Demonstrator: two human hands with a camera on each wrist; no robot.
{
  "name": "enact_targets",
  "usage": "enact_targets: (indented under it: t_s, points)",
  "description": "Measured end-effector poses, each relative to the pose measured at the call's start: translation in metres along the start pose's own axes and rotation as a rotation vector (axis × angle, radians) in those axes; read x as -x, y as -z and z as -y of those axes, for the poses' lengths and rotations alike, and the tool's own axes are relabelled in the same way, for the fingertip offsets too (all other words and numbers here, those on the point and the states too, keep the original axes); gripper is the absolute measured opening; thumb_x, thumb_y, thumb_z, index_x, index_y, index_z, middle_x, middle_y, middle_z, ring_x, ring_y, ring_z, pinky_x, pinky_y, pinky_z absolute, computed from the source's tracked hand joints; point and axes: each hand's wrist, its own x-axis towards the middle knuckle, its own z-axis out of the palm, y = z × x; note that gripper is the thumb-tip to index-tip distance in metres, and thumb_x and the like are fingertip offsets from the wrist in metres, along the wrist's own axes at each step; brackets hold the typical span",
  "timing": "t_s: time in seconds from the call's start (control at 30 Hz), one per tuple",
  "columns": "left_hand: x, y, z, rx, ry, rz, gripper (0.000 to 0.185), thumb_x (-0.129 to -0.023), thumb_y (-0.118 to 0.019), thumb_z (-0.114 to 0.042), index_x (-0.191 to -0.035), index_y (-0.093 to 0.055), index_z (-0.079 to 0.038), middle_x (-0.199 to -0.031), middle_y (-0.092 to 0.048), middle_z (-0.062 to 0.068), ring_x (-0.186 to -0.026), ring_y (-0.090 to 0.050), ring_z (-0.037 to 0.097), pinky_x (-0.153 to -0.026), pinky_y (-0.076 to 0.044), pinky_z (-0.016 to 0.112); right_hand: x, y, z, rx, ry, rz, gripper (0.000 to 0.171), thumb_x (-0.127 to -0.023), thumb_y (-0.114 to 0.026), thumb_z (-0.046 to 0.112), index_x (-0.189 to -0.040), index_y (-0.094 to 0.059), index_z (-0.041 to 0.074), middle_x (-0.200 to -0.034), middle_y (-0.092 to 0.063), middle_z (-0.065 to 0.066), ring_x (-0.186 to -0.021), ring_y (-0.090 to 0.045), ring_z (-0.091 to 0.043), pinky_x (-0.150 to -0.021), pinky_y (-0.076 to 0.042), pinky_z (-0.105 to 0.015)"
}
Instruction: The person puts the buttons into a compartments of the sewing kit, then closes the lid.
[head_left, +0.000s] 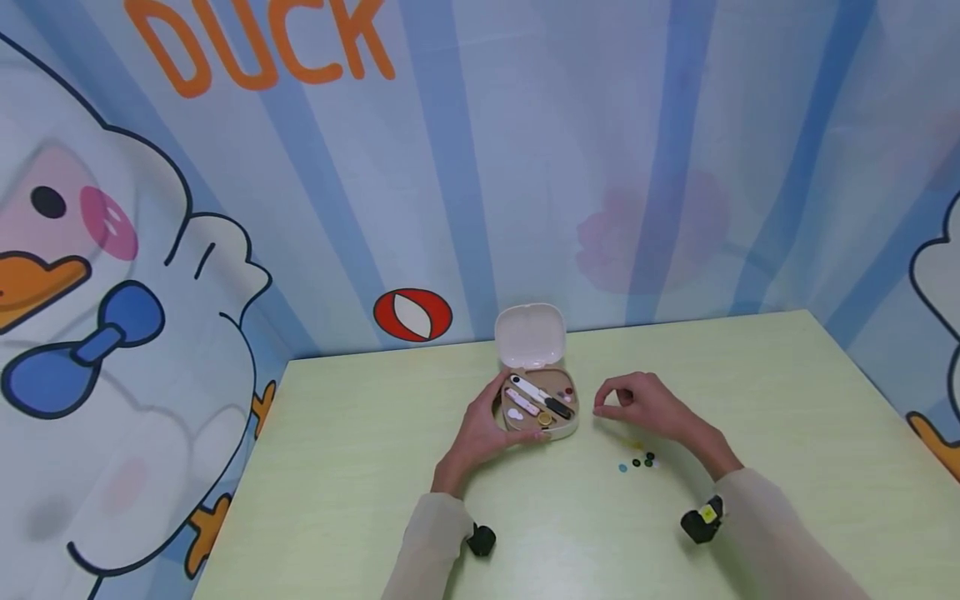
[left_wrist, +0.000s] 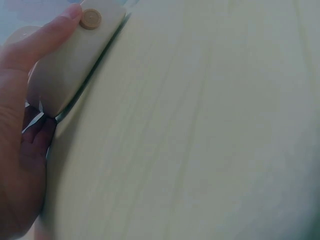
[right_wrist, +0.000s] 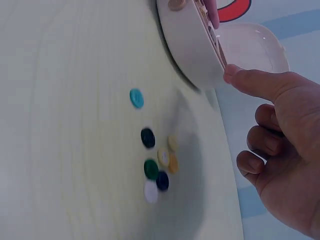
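A small sewing box (head_left: pixel 551 430) stands on the table with its white lid (head_left: pixel 530 336) raised at the back. My left hand (head_left: pixel 477 429) grips its left side, the thumb along the front near a round tan knob (left_wrist: pixel 90 19). Inside lie a white-and-black tool (head_left: pixel 540 395), a pink slim piece (head_left: pixel 522 402), a gold round piece (head_left: pixel 545 419) and small buttons (head_left: pixel 568 392). Just right of the box hovers my right hand (head_left: pixel 645 406), index finger and thumb brought together, other fingers curled. I cannot tell whether a small thing sits between those fingertips.
Several loose buttons lie on the table below my right hand, among them a light blue button (right_wrist: pixel 136 98), a green button (right_wrist: pixel 151 169) and a white button (right_wrist: pixel 150 191). The pale table (head_left: pixel 360 467) meets a printed cloth backdrop (head_left: pixel 525 167) behind the box.
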Motion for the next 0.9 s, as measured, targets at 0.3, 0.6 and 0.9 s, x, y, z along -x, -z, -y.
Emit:
enact_targets:
  t_s: [0.3,0.6,0.9]
  points:
    - [-0.001,-0.001,0.002,-0.004,-0.013,0.001,0.116,-0.074,-0.093,-0.052,-0.166,-0.025,-0.028,-0.166,-0.035,-0.003,-0.152,-0.033,0.021,-0.122,-0.033,0.051,-0.02,-0.013,0.008,-0.032,-0.019,-0.041,0.004,-0.091,-0.081,0.015,-0.095,-0.079,0.014,-0.058,-0.037,0.009,-0.055,-0.034,-0.009,-0.054,-0.029,-0.025]
    - [-0.001,0.0,0.003,-0.015,0.0,-0.002,0.117,-0.073,-0.092,-0.055,-0.166,-0.025,-0.029,-0.167,-0.034,-0.003,-0.152,-0.033,0.022,-0.121,-0.034,0.051,-0.034,-0.023,0.012,-0.067,-0.092,-0.058,0.004,-0.093,-0.079,0.017,-0.097,-0.079,0.015,-0.061,-0.044,0.005,-0.058,-0.04,-0.013,-0.053,-0.032,-0.025]
    - [0.001,0.0,0.0,-0.017,0.021,-0.011,0.116,-0.073,-0.093,-0.052,-0.166,-0.027,-0.029,-0.166,-0.035,-0.004,-0.152,-0.033,0.02,-0.122,-0.033,0.05,-0.048,-0.034,0.013,-0.091,-0.176,-0.102,0.006,-0.095,-0.077,0.016,-0.098,-0.08,0.012,-0.063,-0.048,0.002,-0.058,-0.043,-0.016,-0.052,-0.033,-0.025]
